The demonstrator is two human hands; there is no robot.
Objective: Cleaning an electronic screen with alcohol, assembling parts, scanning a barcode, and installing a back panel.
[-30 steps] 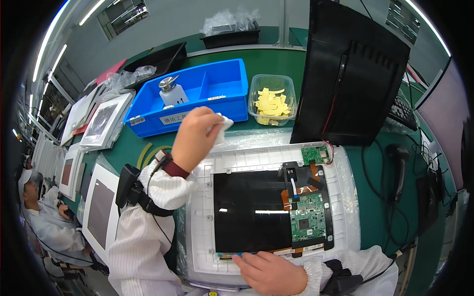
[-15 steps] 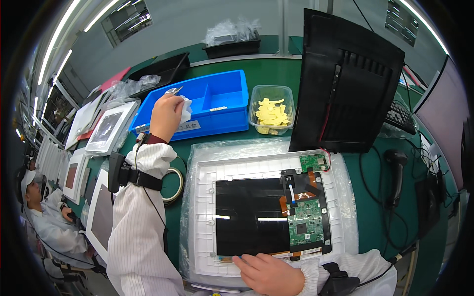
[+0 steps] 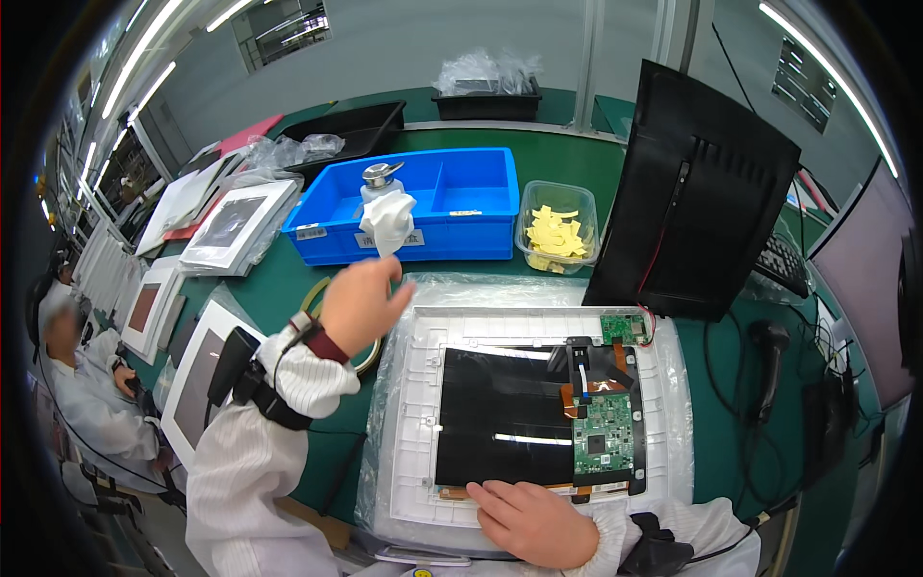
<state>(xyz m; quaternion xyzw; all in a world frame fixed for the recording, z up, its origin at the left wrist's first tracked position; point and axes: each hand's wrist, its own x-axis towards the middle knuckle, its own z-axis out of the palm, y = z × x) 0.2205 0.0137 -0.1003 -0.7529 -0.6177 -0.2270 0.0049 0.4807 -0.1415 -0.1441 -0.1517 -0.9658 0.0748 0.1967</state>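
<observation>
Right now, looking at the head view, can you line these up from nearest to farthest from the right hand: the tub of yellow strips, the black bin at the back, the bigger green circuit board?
1. Bigger green circuit board: just above the right hand, slightly right.
2. Tub of yellow strips: beyond the board, right of the blue box.
3. Black bin: at the back.

one white wipe (image 3: 389, 221); one bottle (image 3: 377, 185); two green circuit boards (image 3: 604, 438) (image 3: 626, 330); one blue bin (image 3: 461, 237); one scanner (image 3: 767, 338)

A grey wall (image 3: 404, 48) rises behind the green tabletop (image 3: 572, 159), a pale metal post (image 3: 588, 67) standing before it; tube lights (image 3: 143, 58) run along both sides, and the upper-left panel (image 3: 284, 36) is probably a window
</observation>
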